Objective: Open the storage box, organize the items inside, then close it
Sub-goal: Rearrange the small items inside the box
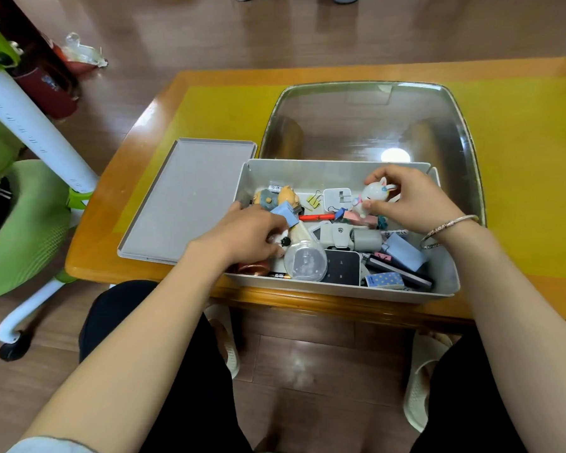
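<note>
storage box [445, 282] sits at the near edge of the wooden bench [111, 256], already open, its grey lid [183, 201] lying flat just to the left and touching the box wall. a big clear tray [464, 152] stands right behind the box. so opening is done; the organize step is in hand, closing not yet.

right hand [415, 201] is over the far right corner of the box, fingers curled round a small white rabbit toy [373, 194], pinching it just above the other bits. bracelet [448, 230] on that wrist. left hand [245, 230] is down in the left side of the box, fingers curled on a small white-and-black thing [281, 241]; looks like a grip but mostly hidden under the hand, can't tell what the thing is.

inside is still a jumble: bear figure [281, 194] at far left, yellow binder clips [314, 201], white plug [339, 197], red pen [317, 217] across the middle, clear round jar [304, 259] near front, black touch panel [340, 266] beside it, blue polka-dot pack [384, 279] at the front wall, light blue case [406, 250] on the right.

judgement: early to mid sorting, nothing grouped yet. next move probably needs a spot for the rabbit, say with the bear, toys together, or out onto the lid while the rest gets lined up. jar could roll if nudged; small clips easy to bury.

green chair [20, 207] stands left of the bench.
</note>
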A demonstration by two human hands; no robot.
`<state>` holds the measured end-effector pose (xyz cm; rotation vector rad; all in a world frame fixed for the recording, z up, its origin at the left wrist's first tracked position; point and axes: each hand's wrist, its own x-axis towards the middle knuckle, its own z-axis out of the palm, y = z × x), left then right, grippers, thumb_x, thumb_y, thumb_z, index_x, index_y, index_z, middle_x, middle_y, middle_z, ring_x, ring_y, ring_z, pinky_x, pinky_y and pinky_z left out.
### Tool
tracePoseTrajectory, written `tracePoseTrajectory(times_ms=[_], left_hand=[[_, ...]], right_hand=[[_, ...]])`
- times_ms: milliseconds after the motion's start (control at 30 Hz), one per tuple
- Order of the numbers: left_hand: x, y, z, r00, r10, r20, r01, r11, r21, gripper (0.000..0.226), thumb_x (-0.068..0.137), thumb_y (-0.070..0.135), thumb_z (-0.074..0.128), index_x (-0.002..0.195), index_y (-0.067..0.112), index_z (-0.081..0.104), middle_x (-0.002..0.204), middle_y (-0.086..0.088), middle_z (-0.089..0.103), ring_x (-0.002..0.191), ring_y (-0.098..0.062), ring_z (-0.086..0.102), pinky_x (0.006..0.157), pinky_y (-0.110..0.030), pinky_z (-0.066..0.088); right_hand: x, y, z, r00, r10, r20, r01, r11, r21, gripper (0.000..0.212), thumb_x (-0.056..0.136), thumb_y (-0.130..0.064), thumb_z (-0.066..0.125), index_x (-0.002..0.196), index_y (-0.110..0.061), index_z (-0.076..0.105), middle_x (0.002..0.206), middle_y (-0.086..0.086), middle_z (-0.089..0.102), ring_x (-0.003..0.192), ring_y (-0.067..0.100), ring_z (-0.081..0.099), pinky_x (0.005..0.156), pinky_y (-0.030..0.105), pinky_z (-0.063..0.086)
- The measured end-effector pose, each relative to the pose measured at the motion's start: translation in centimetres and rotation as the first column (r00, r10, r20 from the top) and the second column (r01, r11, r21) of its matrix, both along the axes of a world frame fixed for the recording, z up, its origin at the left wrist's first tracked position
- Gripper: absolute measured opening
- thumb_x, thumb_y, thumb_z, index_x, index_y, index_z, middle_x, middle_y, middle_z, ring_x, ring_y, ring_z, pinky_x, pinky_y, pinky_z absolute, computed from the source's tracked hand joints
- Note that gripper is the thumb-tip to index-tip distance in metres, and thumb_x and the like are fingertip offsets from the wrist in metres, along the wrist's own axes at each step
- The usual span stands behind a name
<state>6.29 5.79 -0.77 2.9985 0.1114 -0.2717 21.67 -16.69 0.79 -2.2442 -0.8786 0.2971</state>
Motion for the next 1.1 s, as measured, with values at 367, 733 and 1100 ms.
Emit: tracePoseTrajectory(times_ms=[367,733,1100], left_hand=[[1.1,-0.6,4.3,0.947,0.238,0.214,0.004,0.658,-0.753,0.01,0.095,0.018,0.055,0.105,0.02,0.051,0.101,0.01,0.058,0.085,0.0,0.061,0.077,-0.017,0.044],[6.6,-6.6,4.0,0.977,0.133,0.164,0.04,0.644,-0.764,0.027,0.104,0.023,0.034,0.101,0.003,0.052,0.083,0.003,0.048,0.074,-0.005,0.042,0.07,-0.021,0.035],[9.4,-9.4,2.6,0.979,0.182,0.089,-0.012,0.489,-0.872,0.014,0.1,0.029,0.042,0.097,0.016,0.04,0.086,-0.008,0.049,0.078,-0.019,0.048,0.065,-0.036,0.046]], right_hand=[[0.2,-0.1,0.5,0.972,-0.024,-0.235,0.078,0.972,0.223,0.011,0.09,-0.017,0.057,0.1,-0.018,0.053,0.065,-0.007,0.051,0.049,0.005,0.046,0.04,0.009,0.035],[1.4,-2.0,1.6,0.978,-0.099,-0.185,0.141,0.964,0.225,0.013,0.081,-0.015,0.067,0.074,-0.007,0.059,0.061,0.003,0.06,0.048,0.003,0.054,0.051,0.021,0.044],[1.3,-3.0,2.5,0.981,0.064,-0.181,-0.017,0.968,0.249,0.031,0.077,-0.017,0.076,0.108,-0.017,0.068,0.083,-0.006,0.064,0.058,-0.012,0.055,0.046,0.002,0.038]])
